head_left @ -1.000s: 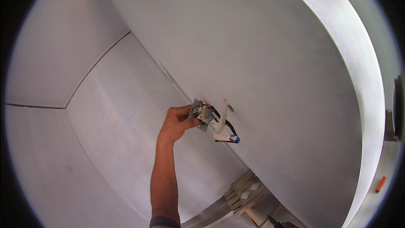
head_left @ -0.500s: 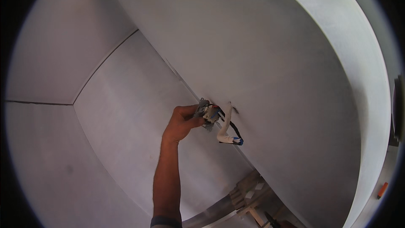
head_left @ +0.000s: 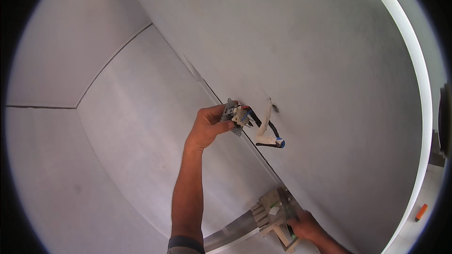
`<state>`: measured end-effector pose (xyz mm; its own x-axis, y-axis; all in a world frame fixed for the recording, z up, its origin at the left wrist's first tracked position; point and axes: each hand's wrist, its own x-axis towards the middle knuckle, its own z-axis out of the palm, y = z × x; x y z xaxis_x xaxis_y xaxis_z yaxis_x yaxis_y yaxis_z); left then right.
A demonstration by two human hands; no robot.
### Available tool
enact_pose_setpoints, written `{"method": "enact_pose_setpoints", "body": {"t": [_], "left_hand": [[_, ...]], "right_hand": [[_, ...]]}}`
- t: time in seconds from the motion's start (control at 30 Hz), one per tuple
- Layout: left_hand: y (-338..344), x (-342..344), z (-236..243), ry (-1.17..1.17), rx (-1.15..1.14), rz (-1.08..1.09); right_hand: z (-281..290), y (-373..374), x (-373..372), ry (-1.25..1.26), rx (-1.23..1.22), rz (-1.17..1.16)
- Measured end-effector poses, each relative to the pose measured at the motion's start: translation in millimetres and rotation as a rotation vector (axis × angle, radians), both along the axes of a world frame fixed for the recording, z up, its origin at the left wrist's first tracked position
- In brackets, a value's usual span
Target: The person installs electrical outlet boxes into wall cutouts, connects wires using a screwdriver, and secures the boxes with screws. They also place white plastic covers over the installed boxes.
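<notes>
"Where's our piece?"
"By the broad grey wall (head_left: 339, 103) and bent white cable (head_left: 264, 124): a grey-framed, cream electrical insert (head_left: 239, 115), probably light, rigid; we'd grip its frame, sparing the black wires (head_left: 255, 118)."
"Our hands?"
"Left hand (head_left: 205, 127), raised, pinches it; right hand (head_left: 305, 226), lower, closes round a blurred dark tool (head_left: 284, 201)."

Some fingers of the left hand (head_left: 207, 129) are hidden behind the grey-framed electrical insert with a cream body (head_left: 241, 116). The long dark tool (head_left: 284, 201) in the right hand (head_left: 305, 226) is blurred, so its kind cannot be told. This tool and hand cover a part of the pale wooden slatted stand (head_left: 268, 201). The dark cloth sleeve (head_left: 185, 244) and the bare right forearm (head_left: 329, 245) are cut by the lower edge.
</notes>
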<state>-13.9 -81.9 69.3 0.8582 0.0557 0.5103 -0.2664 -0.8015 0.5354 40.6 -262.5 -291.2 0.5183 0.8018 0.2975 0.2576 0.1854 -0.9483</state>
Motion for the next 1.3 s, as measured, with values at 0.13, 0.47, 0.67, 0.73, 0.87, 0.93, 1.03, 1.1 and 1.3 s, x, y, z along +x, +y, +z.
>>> {"method": "enact_pose_setpoints", "body": {"t": [0.13, 0.47, 0.67, 0.73, 0.87, 0.93, 1.03, 1.1, 1.3], "left_hand": [[5, 1, -9, -0.007, 0.035, -0.032], [-13, 5, -9, -0.007, 0.074, -0.090], [-7, 6, -10, -0.002, 0.096, -0.068], [-6, 8, -11, -0.012, 0.119, -0.066], [-11, 8, -15, -0.040, 0.130, -0.061], [-7, 9, -20, -0.078, 0.156, -0.074], [-13, 11, -26, -0.150, 0.135, -0.101], [-12, 12, -28, -0.167, 0.116, -0.103], [-10, 22, -38, -0.262, 0.201, -0.191]], "right_hand": [[70, 14, 3, 0.123, 0.212, 0.064], [162, 30, 19, -0.185, 0.418, -0.302], [174, 16, 16, -0.221, 0.352, -0.265], [173, 19, 19, -0.256, 0.346, -0.304], [172, 21, 18, -0.309, 0.342, -0.355], [171, 25, 16, -0.256, 0.386, -0.343], [172, 26, 24, -0.032, 0.366, -0.136], [173, 26, 25, 0.054, 0.378, -0.080], [172, 26, 20, 0.062, 0.434, -0.152]]}}
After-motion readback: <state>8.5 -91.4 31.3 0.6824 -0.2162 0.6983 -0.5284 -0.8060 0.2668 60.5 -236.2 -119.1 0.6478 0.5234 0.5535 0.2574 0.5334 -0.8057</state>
